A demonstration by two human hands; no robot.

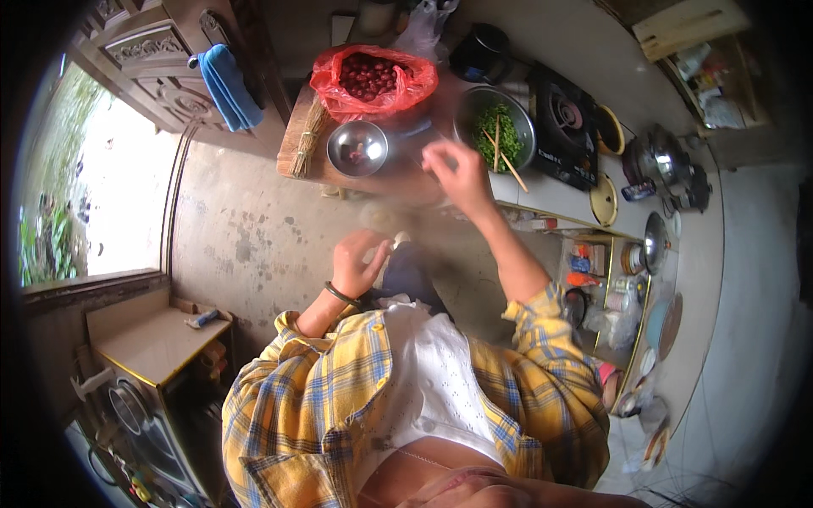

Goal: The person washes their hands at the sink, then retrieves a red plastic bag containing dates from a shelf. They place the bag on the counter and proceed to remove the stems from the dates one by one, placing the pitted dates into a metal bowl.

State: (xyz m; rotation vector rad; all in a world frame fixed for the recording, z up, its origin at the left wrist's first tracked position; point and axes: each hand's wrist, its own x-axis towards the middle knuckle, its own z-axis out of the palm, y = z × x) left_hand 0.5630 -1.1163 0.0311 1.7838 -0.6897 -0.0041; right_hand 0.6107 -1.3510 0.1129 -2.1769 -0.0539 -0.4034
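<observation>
My right hand [458, 173] is raised at the front edge of the wooden table [298, 136], its fingertips curled together near the thumb. Whether something small is pinched there cannot be made out. Lower and to the left, my left hand [357, 261], with a dark bangle at the wrist, hangs before my body, fingers bent and thumb apart, with nothing visible in it. A steel bowl [357, 148] with a few small reddish bits stands on the table. Behind it sits a red plastic bag [406, 95] full of dark red round fruit [371, 77]. Between bowl and right hand lies a blurred bluish object [411, 131].
Right of my hand, a metal basin [530, 120] holds chopped greens [494, 130] and crossed chopsticks [506, 160]. Beyond it is a black gas stove [564, 127] on the counter. A brush-like straw bundle [308, 143] lies at the table's left. A blue towel [228, 89] hangs on the door.
</observation>
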